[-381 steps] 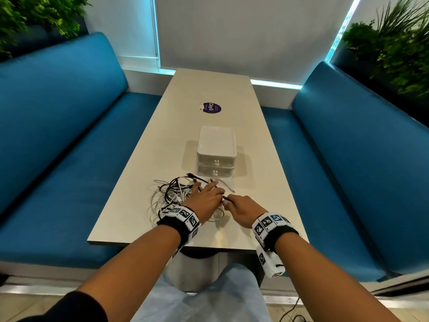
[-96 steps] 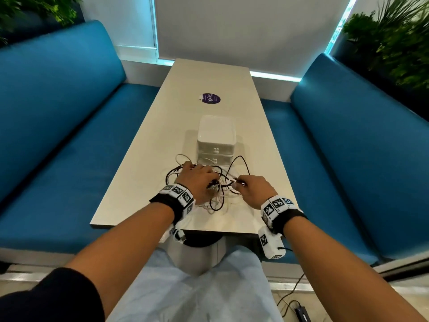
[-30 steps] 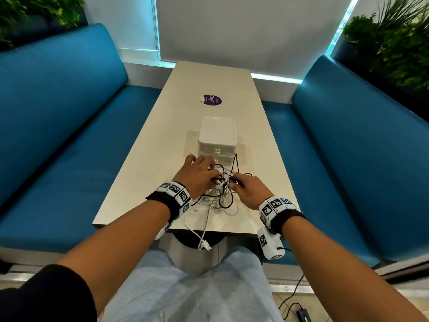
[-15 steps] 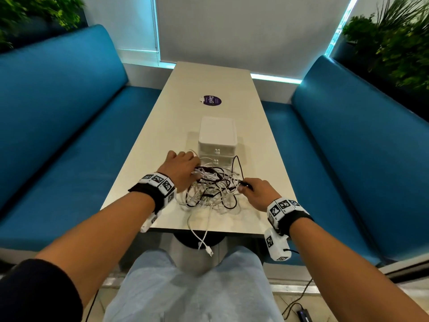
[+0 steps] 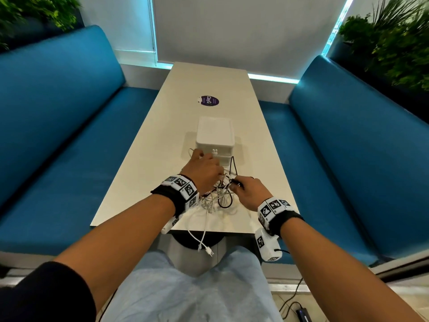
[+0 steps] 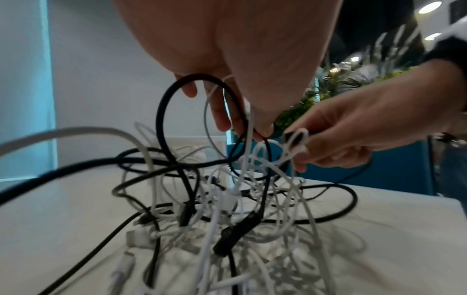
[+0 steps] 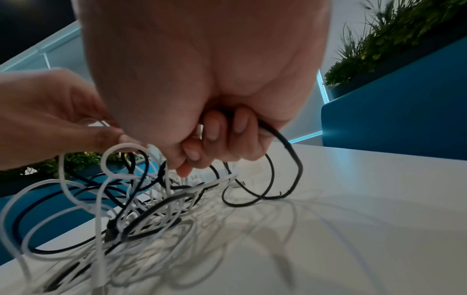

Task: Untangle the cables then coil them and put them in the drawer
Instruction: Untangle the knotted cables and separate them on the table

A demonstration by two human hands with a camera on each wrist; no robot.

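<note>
A tangle of black and white cables (image 5: pixel 220 198) lies on the near end of the table (image 5: pixel 148 173). My left hand (image 5: pixel 209 163) is over the tangle's far left; in the left wrist view its fingers (image 6: pixel 222 113) pinch a black loop (image 6: pixel 161 111) and white strands lifted off the heap (image 6: pixel 227 209). My right hand (image 5: pixel 239 184) grips a black cable (image 7: pixel 290 151) with curled fingers (image 7: pixel 215 129) and holds a white loop (image 6: pixel 298 137) at its thumb. One white cable end (image 5: pixel 209 252) hangs over the near table edge. The white two-drawer box (image 5: pixel 214 135), drawers closed, stands just beyond the hands.
Blue benches (image 5: pixel 58 126) flank the table on both sides, with plants (image 5: pixel 394 43) behind them. A purple round sticker (image 5: pixel 209 101) sits further up the table. A black cable and adapter (image 5: pixel 301 312) lie on the floor at the right.
My left hand has moved right, over the tangle and close to my right hand. The spread-out cables have bunched together between the two hands.
</note>
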